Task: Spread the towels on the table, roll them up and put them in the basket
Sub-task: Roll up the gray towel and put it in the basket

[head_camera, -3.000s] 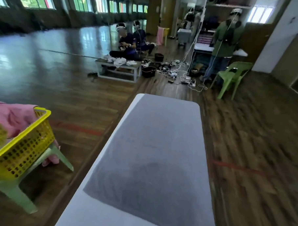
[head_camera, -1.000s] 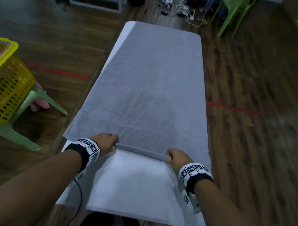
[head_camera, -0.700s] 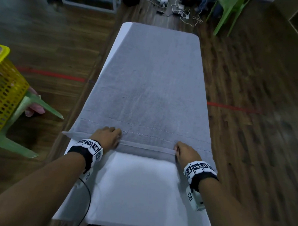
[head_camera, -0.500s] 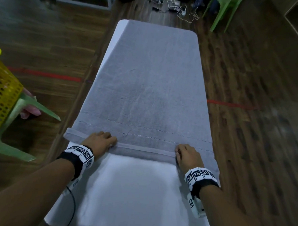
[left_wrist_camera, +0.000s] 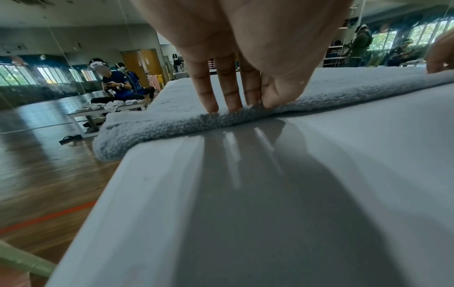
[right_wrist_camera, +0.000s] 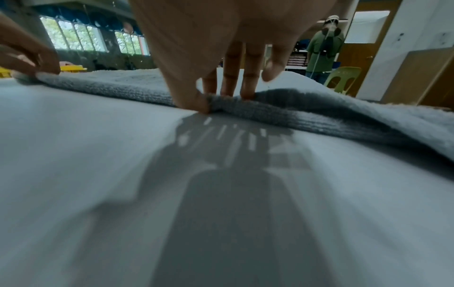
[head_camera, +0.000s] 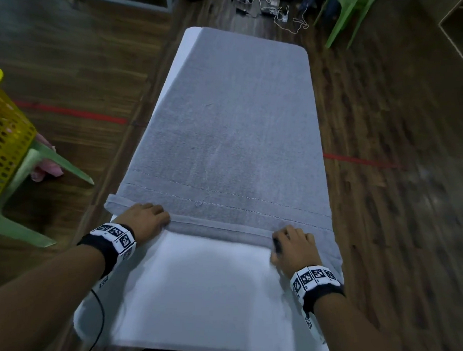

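Observation:
A grey towel (head_camera: 227, 122) lies spread lengthwise on the white table (head_camera: 206, 293), and its near edge is folded over into a narrow band. My left hand (head_camera: 143, 219) holds the left part of that fold, fingers on top and thumb at its front (left_wrist_camera: 240, 106). Toward the right end of the fold my right hand (head_camera: 293, 244) pinches it, the thumb down at the table and the fingers on top (right_wrist_camera: 221, 101). The fold (right_wrist_camera: 307, 116) is slightly lifted there. A yellow basket (head_camera: 6, 149) stands at the left on a green stool (head_camera: 53, 159).
Something pink (head_camera: 47, 167) shows under the basket. A green chair (head_camera: 346, 18) and loose cables (head_camera: 280, 13) lie on the wood floor beyond the table's far end. Other people (left_wrist_camera: 115, 81) sit or stand further back in the hall.
Three seconds ago no hands were in view. Since then both hands took the towel's near edge and turned it over away from me. The fold has moved slightly forward.

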